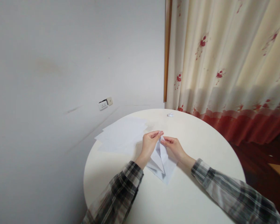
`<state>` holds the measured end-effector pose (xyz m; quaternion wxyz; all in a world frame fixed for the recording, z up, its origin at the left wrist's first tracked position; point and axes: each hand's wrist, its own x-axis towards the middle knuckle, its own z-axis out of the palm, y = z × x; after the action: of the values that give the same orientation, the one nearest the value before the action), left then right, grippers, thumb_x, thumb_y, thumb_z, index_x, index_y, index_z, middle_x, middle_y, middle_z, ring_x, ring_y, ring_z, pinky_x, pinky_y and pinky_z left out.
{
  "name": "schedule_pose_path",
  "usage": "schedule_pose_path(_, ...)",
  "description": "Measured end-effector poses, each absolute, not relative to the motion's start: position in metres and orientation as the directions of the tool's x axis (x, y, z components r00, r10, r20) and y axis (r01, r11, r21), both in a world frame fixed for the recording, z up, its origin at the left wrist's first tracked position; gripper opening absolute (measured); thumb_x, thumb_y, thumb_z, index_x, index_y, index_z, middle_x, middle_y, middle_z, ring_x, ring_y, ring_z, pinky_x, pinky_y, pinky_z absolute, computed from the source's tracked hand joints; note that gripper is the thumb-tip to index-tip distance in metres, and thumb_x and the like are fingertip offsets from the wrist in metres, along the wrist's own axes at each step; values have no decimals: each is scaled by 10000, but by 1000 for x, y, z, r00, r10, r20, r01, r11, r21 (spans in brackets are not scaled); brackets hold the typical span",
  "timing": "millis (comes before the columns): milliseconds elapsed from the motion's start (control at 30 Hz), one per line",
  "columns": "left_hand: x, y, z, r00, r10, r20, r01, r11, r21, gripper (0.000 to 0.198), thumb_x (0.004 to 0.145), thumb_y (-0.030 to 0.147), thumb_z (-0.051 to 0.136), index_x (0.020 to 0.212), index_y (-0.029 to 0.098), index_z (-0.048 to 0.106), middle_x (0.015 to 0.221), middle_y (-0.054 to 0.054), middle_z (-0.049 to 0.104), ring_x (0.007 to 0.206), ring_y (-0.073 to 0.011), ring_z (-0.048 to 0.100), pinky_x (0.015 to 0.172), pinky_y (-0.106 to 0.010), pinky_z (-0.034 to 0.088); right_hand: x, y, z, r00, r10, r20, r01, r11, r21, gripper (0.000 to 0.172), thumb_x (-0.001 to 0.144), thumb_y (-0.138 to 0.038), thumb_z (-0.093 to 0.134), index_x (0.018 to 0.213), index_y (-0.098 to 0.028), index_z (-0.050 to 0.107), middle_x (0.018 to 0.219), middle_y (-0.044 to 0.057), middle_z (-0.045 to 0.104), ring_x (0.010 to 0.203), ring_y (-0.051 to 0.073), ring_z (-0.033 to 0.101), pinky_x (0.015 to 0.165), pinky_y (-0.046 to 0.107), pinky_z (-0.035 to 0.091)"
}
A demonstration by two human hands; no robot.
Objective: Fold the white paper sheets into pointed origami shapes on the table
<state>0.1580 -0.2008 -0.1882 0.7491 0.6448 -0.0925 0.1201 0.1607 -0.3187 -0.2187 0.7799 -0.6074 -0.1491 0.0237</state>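
Note:
A partly folded sheet of white paper [164,158] is between my hands over the round table, its wide corner pointing toward me. At the paper's far tip, my left hand [151,141] pinches the edge from the left with thumb and fingers. Close beside it, my right hand [174,145] grips the same tip from the right, thumb on top. Folded flaps run down the paper's middle and stand partly raised, with shadow under them. The fingertips cover the very tip.
Loose white sheets [123,133] lie overlapping on the left of the round white table [200,133]. A small crumpled paper piece [170,115] rests near the far edge. Behind are a wall with a socket [103,105] and a flowered curtain [224,62].

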Motion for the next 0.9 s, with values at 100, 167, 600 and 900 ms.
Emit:
schedule_pose_path(100,158,-201,-188,947,59,314,-320,123,940,172,683,225,628,802,113,683,852,-86,682,816,-194,629,778,-291,470,160,-318,-219,958,201,206,154,250,-956,362,538,-400,738,808,-162,701,726,43,674,670,177,577,664,300,445)
schedule_pose_path(167,158,-201,-189,944,55,326,-330,110,937,176,689,227,621,809,114,683,858,-87,682,821,-196,628,784,-296,469,160,-317,-219,956,192,219,171,238,-956,384,539,-425,730,813,-158,700,723,52,673,686,193,579,658,312,452)
schedule_pose_path(600,158,-200,-186,947,15,322,-322,101,941,168,710,245,587,771,126,687,827,-72,685,808,-193,624,768,-285,463,158,-317,-215,963,183,196,152,227,-962,356,525,-411,739,776,-162,703,688,38,666,646,169,571,648,296,443)
schedule_pose_path(900,157,-198,-186,939,5,345,-344,63,937,178,725,247,559,761,127,685,824,-70,683,807,-193,621,759,-281,462,158,-318,-219,955,189,231,192,201,-961,421,543,-474,711,816,-154,700,696,56,666,689,210,588,646,323,459)
